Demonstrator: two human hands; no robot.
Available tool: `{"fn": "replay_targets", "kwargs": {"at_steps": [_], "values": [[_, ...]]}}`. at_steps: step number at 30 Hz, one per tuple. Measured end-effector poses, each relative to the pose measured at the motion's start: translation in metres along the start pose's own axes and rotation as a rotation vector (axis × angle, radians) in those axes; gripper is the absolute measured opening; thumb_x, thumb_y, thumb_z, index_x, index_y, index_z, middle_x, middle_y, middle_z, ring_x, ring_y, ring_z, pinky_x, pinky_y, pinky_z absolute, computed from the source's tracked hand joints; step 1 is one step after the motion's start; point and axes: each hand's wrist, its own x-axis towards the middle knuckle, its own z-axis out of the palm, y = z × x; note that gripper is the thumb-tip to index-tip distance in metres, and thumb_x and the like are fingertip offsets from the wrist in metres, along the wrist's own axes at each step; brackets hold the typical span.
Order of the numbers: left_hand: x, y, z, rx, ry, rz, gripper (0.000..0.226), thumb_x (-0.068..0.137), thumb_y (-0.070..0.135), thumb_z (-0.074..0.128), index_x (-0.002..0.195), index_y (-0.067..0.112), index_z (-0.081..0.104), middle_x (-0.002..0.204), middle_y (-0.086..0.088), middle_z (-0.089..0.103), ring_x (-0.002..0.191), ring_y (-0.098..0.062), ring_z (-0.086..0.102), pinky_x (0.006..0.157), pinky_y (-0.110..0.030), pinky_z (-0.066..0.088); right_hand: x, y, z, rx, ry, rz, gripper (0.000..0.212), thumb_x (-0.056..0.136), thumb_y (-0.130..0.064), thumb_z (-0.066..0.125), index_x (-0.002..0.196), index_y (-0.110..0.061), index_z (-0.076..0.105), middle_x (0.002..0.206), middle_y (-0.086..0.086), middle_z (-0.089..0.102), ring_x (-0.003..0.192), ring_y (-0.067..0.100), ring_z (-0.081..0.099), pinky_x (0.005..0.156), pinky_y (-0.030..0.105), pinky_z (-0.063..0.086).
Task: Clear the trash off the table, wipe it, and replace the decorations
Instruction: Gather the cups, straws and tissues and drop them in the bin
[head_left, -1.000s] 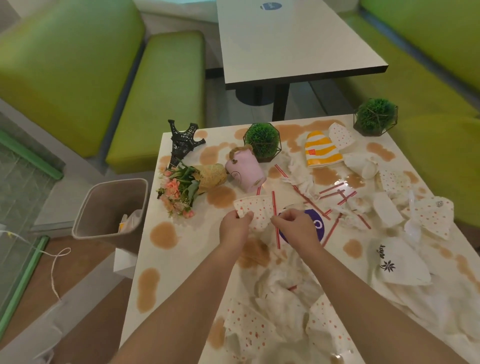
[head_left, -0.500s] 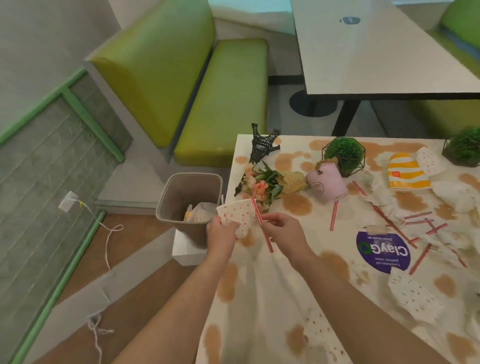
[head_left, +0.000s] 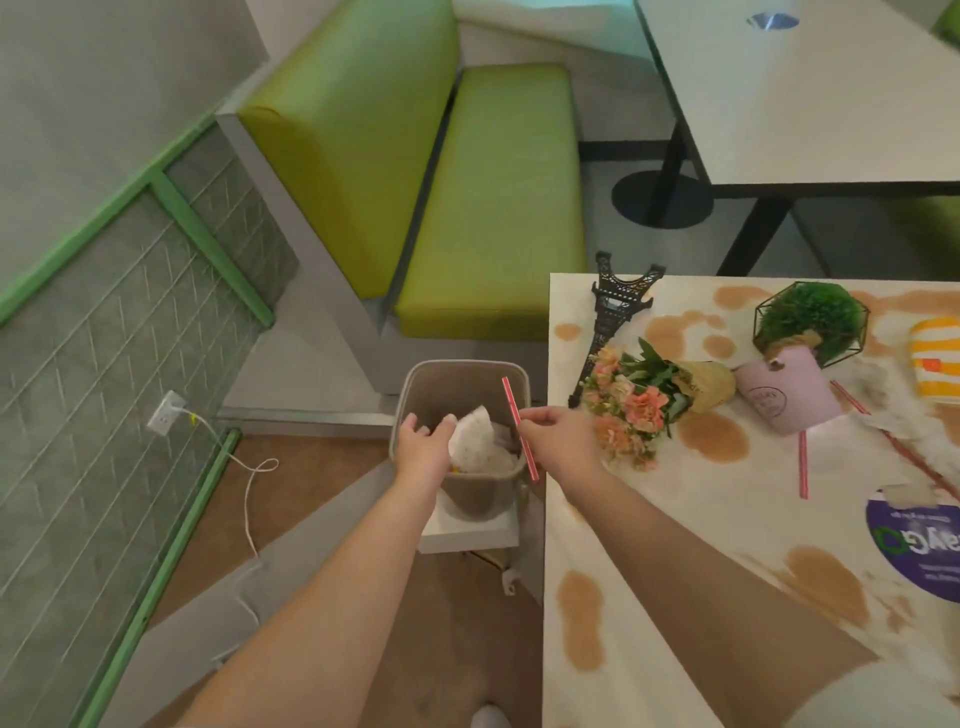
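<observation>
A grey trash bin (head_left: 478, 499) stands on the floor just left of the stained white table (head_left: 639, 530). My left hand (head_left: 423, 444) hovers over the bin with fingers relaxed; a white red-dotted napkin (head_left: 475, 441) lies in the bin beside its fingertips. My right hand (head_left: 558, 436) pinches a red straw (head_left: 519, 428) above the bin's right rim. On the table lie a black Eiffel tower model (head_left: 610, 322), a flower bouquet (head_left: 639, 405), a tipped pink pot (head_left: 784, 397), a green plant in a wire frame (head_left: 810, 317), a yellow striped wrapper (head_left: 935, 364) and more red straws (head_left: 802, 467).
A green bench (head_left: 493, 208) stands behind the bin, and a second table (head_left: 805, 93) at the back right. A white cable (head_left: 249, 483) runs across the floor from a wall socket. A purple round sticker (head_left: 919, 545) sits at the table's right. A white box (head_left: 467, 535) lies under the bin.
Both hands have carried the dotted napkin and the red straw left off the table to the bin. The left hand has let the napkin go into the bin.
</observation>
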Motion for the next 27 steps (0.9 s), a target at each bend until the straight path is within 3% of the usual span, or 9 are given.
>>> {"fn": "replay_targets", "kwargs": {"at_steps": [2, 5, 9, 12, 17, 21, 27], "values": [[0.003, -0.002, -0.004, 0.051, -0.016, 0.029, 0.059, 0.095, 0.029, 0.061, 0.147, 0.017, 0.037, 0.145, -0.002, 0.046, 0.128, -0.024, 0.049, 0.105, -0.036, 0.042, 0.007, -0.005, 0.012, -0.017, 0.013, -0.012, 0.018, 0.088, -0.013, 0.064, 0.101, -0.017, 0.075, 0.09, -0.002, 0.07, 0.086, 0.018, 0.067, 0.08, 0.037, 0.058], [0.009, -0.007, -0.012, 0.131, -0.021, 0.088, 0.027, 0.097, 0.029, 0.056, 0.123, 0.025, 0.055, 0.127, -0.001, 0.058, 0.112, -0.019, 0.057, 0.101, -0.038, 0.047, 0.016, -0.012, 0.026, -0.062, 0.061, -0.039, 0.019, 0.09, -0.012, 0.064, 0.105, -0.015, 0.075, 0.095, -0.003, 0.068, 0.085, 0.01, 0.06, 0.072, 0.021, 0.049], [0.009, -0.008, -0.014, 0.198, -0.033, 0.149, 0.012, 0.096, 0.03, 0.054, 0.108, 0.029, 0.056, 0.114, 0.002, 0.063, 0.104, -0.018, 0.06, 0.096, -0.04, 0.05, 0.026, -0.014, 0.032, -0.134, 0.052, -0.045, 0.029, 0.094, -0.013, 0.057, 0.121, -0.012, 0.069, 0.121, 0.003, 0.068, 0.109, 0.021, 0.064, 0.099, 0.032, 0.048], [0.004, -0.007, -0.008, 0.244, -0.048, 0.199, 0.015, 0.096, 0.029, 0.054, 0.11, 0.027, 0.058, 0.112, 0.004, 0.064, 0.104, -0.018, 0.061, 0.096, -0.04, 0.049, 0.019, -0.004, 0.026, -0.243, -0.014, -0.016, 0.034, 0.097, -0.017, 0.052, 0.129, -0.013, 0.064, 0.131, 0.005, 0.063, 0.116, 0.024, 0.06, 0.101, 0.031, 0.046], [-0.02, -0.012, 0.011, 0.268, -0.131, 0.216, 0.019, 0.098, 0.027, 0.052, 0.115, 0.022, 0.06, 0.112, 0.002, 0.063, 0.105, -0.018, 0.059, 0.096, -0.037, 0.049, -0.005, 0.019, -0.008, -0.176, 0.042, -0.032, 0.025, 0.093, -0.017, 0.054, 0.111, -0.017, 0.072, 0.106, 0.003, 0.071, 0.086, 0.02, 0.065, 0.072, 0.03, 0.054], [-0.05, -0.019, 0.037, 0.316, -0.195, 0.252, 0.016, 0.098, 0.027, 0.053, 0.111, 0.021, 0.061, 0.108, -0.002, 0.065, 0.106, -0.023, 0.061, 0.097, -0.04, 0.049, -0.032, 0.032, -0.05, -0.091, 0.099, -0.052, 0.014, 0.093, -0.024, 0.058, 0.096, -0.019, 0.071, 0.092, 0.0, 0.07, 0.089, 0.02, 0.064, 0.082, 0.034, 0.053], [-0.121, -0.037, 0.084, 0.369, -0.319, 0.253, 0.016, 0.098, 0.025, 0.053, 0.111, 0.021, 0.061, 0.112, -0.001, 0.064, 0.102, -0.019, 0.059, 0.09, -0.035, 0.048, -0.084, 0.057, -0.127, -0.09, 0.136, -0.052, 0.01, 0.09, -0.026, 0.06, 0.083, -0.022, 0.067, 0.085, -0.002, 0.07, 0.072, 0.017, 0.06, 0.069, 0.031, 0.05]]}}
